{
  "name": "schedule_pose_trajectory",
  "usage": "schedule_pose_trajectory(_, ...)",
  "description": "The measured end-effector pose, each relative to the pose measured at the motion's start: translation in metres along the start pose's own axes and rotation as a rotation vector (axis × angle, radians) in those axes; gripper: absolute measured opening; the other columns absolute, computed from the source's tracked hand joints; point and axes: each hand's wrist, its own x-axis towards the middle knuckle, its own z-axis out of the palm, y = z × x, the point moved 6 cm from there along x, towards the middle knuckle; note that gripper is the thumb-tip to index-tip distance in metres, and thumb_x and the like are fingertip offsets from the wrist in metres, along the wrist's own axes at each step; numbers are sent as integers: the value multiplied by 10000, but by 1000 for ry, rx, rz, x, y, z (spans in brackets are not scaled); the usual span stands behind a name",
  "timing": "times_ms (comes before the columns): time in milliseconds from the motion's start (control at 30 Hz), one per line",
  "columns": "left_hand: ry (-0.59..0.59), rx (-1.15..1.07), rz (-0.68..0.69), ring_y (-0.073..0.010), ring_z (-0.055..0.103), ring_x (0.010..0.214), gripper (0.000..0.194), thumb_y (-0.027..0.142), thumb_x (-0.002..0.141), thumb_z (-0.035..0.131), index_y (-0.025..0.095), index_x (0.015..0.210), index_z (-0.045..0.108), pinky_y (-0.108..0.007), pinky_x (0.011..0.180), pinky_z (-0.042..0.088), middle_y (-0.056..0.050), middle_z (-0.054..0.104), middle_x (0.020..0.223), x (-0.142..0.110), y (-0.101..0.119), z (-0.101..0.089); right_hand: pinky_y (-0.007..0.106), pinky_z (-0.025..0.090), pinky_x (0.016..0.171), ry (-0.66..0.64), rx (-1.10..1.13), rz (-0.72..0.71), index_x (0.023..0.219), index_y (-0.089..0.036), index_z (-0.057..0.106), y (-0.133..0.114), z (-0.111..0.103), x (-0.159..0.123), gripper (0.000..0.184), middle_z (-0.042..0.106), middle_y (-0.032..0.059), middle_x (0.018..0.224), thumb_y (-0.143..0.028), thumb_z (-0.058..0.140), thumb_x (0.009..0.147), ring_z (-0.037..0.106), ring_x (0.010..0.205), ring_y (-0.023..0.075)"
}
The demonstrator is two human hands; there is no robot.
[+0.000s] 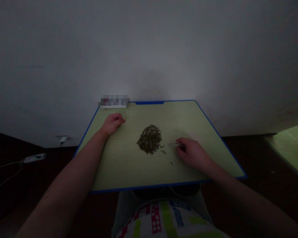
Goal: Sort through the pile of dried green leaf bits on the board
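Observation:
A pile of small dark green grains (149,138) lies in the middle of a pale green table top with a blue rim (164,185). My left hand (112,123) rests on the table at the far left, its fingers curled into a loose fist with nothing seen in it. To the right of the pile my right hand (192,152) lies on the table, fingers pinched on a small thin clear object (173,144) that I cannot name. A few stray grains (171,162) lie between the pile and my right hand.
A white object (113,106) sits at the table's far left corner against the grey wall. A power strip with cables (34,158) lies on the dark floor at left. Another pale green surface (291,147) shows at right. The room is dim.

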Motion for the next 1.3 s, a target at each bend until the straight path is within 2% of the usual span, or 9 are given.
schedule_pose_trajectory(133, 1, 16, -11, -63, 295, 422, 263, 305, 659, 595, 188, 552, 385, -232, 443, 216, 71, 339, 452, -1, 1, 0, 267, 410, 614, 2, 52, 8, 1019, -159, 622, 3, -2, -1, 257, 689, 49, 741, -247, 490, 816, 612, 644, 166)
schedule_pose_trajectory(300, 7, 11, -18, -63, 292, 421, 266, 305, 651, 599, 190, 548, 383, -233, 443, 218, 71, 335, 450, -1, 3, 0, 258, 409, 582, -24, 108, -17, 1007, -172, 619, -5, 3, -1, 242, 681, 35, 717, -251, 489, 818, 605, 621, 156)
schedule_pose_trajectory(533, 3, 19, -17, -63, 293, 421, 269, 309, 658, 597, 188, 549, 383, -231, 443, 217, 72, 342, 447, -1, 2, 0, 265, 407, 598, 25, 37, 5, 994, -166, 626, -7, 3, 6, 240, 687, 56, 750, -243, 492, 810, 608, 644, 167)
schedule_pose_trajectory(900, 13, 17, -12, -59, 289, 420, 264, 294, 650, 596, 185, 537, 384, -230, 442, 219, 71, 337, 441, -3, 6, 1, 297, 422, 631, 168, -74, 141, 952, -174, 624, 38, -27, 10, 209, 680, 59, 742, -245, 519, 787, 614, 672, 194)
schedule_pose_trajectory(1133, 17, -18, -25, -59, 282, 417, 260, 296, 640, 597, 188, 542, 382, -225, 434, 210, 73, 330, 430, -3, 6, 1, 296, 438, 542, 308, 177, 242, 983, -156, 599, 83, -74, 3, 279, 647, 48, 666, -344, 554, 781, 587, 555, 169)
schedule_pose_trajectory(1233, 17, -13, -32, -59, 288, 420, 256, 292, 637, 597, 187, 541, 384, -224, 435, 214, 72, 337, 434, -2, 5, 1, 281, 439, 515, 250, 319, 152, 1016, -160, 579, 90, -80, -6, 327, 621, 26, 643, -395, 564, 789, 567, 530, 151)
schedule_pose_trajectory(1300, 16, -7, -36, -58, 289, 421, 255, 291, 639, 597, 185, 540, 388, -224, 436, 217, 71, 342, 438, -2, 5, 1, 269, 433, 509, 163, 342, 90, 1020, -168, 587, 85, -73, -12, 327, 614, 15, 652, -406, 568, 797, 556, 535, 141)
